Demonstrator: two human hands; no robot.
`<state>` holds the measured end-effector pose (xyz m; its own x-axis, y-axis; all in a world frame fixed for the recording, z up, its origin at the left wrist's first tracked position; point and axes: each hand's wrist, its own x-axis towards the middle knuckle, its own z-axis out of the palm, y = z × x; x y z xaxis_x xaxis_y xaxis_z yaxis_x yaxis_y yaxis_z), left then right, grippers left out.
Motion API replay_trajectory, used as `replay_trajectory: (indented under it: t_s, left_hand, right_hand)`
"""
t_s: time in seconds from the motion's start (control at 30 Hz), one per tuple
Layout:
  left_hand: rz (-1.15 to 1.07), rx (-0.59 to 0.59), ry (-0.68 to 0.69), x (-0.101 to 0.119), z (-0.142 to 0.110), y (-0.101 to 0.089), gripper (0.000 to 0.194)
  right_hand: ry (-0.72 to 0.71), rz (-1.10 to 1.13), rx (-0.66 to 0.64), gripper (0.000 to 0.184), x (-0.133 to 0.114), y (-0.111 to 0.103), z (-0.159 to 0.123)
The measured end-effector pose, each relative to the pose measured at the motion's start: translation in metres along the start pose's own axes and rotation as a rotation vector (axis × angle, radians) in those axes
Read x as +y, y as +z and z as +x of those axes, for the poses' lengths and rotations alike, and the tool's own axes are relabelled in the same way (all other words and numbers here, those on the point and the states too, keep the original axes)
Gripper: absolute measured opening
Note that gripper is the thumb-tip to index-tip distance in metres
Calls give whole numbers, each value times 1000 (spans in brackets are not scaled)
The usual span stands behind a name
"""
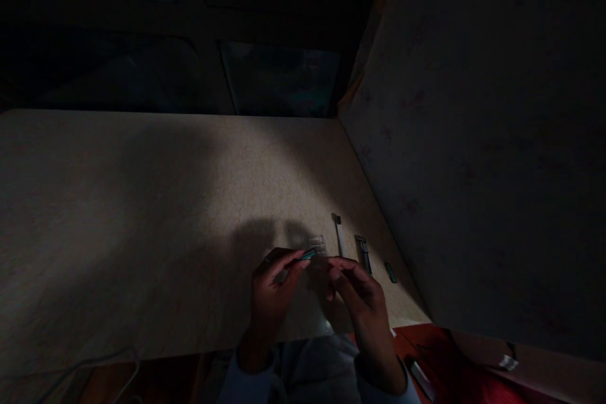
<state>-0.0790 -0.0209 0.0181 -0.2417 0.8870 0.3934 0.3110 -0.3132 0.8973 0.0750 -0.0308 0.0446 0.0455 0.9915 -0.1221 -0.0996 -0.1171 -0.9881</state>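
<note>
My left hand (277,278) pinches a small flat green-and-dark piece (308,254) between thumb and fingertips, above the table. Just to its right, my right hand (355,287) has thumb and forefinger pressed together. Whatever may be in that pinch is too dark and small to make out. Behind the fingertips lies a clear, shiny plastic piece (317,242), partly hidden. To the right on the table are a thin pale stick with a dark end (339,230), a dark handled tool (363,252) partly covered by my right hand, and another small green-and-dark piece (391,273).
The pale, veined table (189,202) meets a patterned wall (473,139) on the right and a dark framed window (284,76) at the back. A cable (95,360) crosses the front left. Below the right edge are a red surface and a dark, pale-edged object (421,379). Light is dim.
</note>
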Motion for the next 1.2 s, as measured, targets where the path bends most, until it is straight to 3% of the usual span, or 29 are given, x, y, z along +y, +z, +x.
replay_trajectory:
  t_s: [0.27, 0.37, 0.5, 0.83, 1.07, 1.2]
  left_hand:
    - [-73, 91, -281, -33, 6, 8, 18]
    - [-175, 140, -416, -41, 5, 11, 24]
    - [-261, 170, -487, -42, 4, 12, 29]
    - [-307, 125, -400, -44, -1, 12, 29]
    - [-364, 54, -364, -39, -1, 11, 30]
    - [-351, 14, -331, -37, -2, 10, 29]
  right_hand:
    - [-44, -118, 20, 25, -19, -19, 4]
    - [-59, -183, 20, 27, -17, -25, 4]
    - [-82, -287, 0, 31, -7, -27, 4]
    - [-247, -685, -11, 33, 16, -30, 6]
    - [-243, -773, 27, 40, 27, -40, 6]
    - [-249, -793, 129, 44, 29, -51, 4]
